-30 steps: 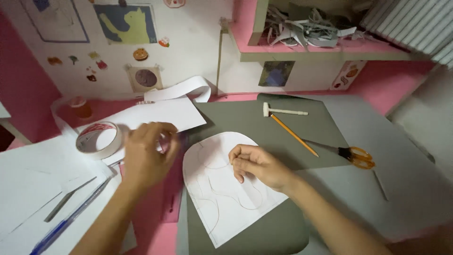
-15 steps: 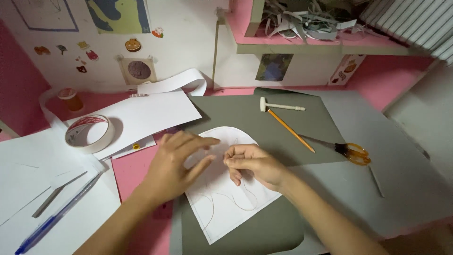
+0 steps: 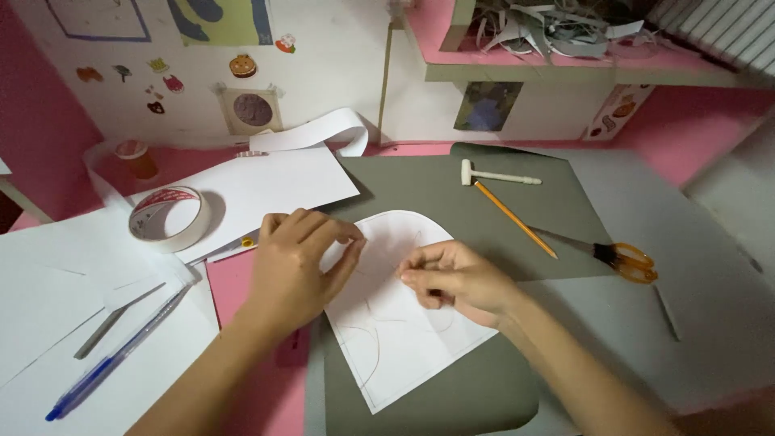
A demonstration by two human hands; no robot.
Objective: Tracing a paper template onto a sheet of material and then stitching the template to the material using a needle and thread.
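The fingers (image 3: 343, 242) of the left hand (image 3: 295, 270) are laid flat and slightly spread on the upper left edge of a white paper cut-out (image 3: 400, 323), pressing it down rather than gripping it. The fingers (image 3: 420, 270) of the right hand (image 3: 456, 278) are curled and pinched together over the middle of the same sheet; whether something small is held between them cannot be told. The cut-out, rounded at the top and square at the bottom, is spread on a grey-green card (image 3: 452, 190), its long axis running from the upper left down toward the lower right, and lies directly beneath both hands. Open card is left above and to the right of the sheet. Farther right, a pencil (image 3: 514, 220), a small white hammer-shaped tool (image 3: 494, 175) and orange-handled scissors (image 3: 617, 257) are set well apart from the fingers. To the left on the bench (image 3: 710, 282), a tape roll (image 3: 169, 216), loose white sheets (image 3: 266, 186) and a blue pen (image 3: 117, 355) are found.
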